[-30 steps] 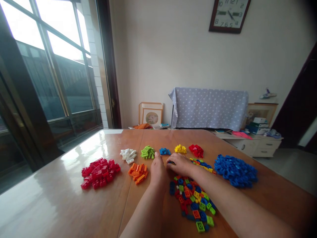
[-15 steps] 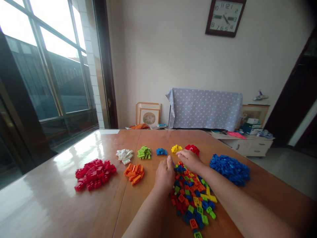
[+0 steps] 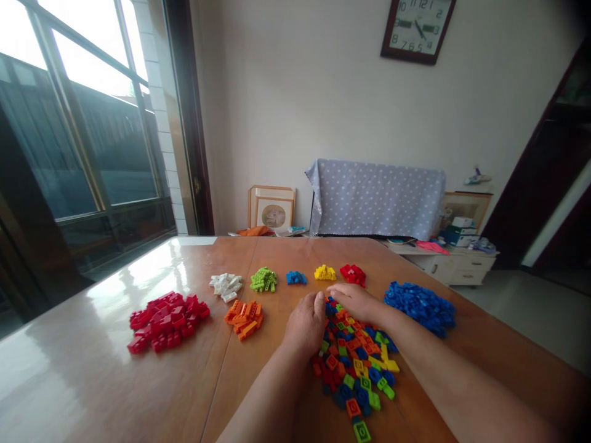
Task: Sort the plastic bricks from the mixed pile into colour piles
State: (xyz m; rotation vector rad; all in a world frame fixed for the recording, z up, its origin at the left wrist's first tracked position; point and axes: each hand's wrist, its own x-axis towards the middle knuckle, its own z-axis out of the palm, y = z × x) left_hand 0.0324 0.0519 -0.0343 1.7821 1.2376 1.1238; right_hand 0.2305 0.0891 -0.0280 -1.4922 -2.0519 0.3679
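A mixed pile of toy building bricks [image 3: 355,357], in orange, blue, green, yellow and red, spreads over the table between my forearms. My left hand [image 3: 307,321] rests on its edge along the pile's left side, palm turned inward, thumb up. Across the pile's far end lies my right hand [image 3: 355,300], its fingers stretched out toward the left hand. The fingertips of the two hands are close together. Both hands touch or nearly touch the bricks there; neither grips one that I can see. Bricks beneath the palms are partly hidden.
Sorted brick piles stand around: dark red [image 3: 168,321], orange [image 3: 244,319], white [image 3: 226,285], green [image 3: 263,280], small blue [image 3: 296,278], yellow [image 3: 325,272], red [image 3: 353,274] and large blue [image 3: 420,306]. The wooden table [image 3: 258,394] ends before a cloth-covered object [image 3: 378,197].
My right hand has come a little lower and nearer my left hand, uncovering the small red pile. The whole view has shifted slightly; the piles look unchanged.
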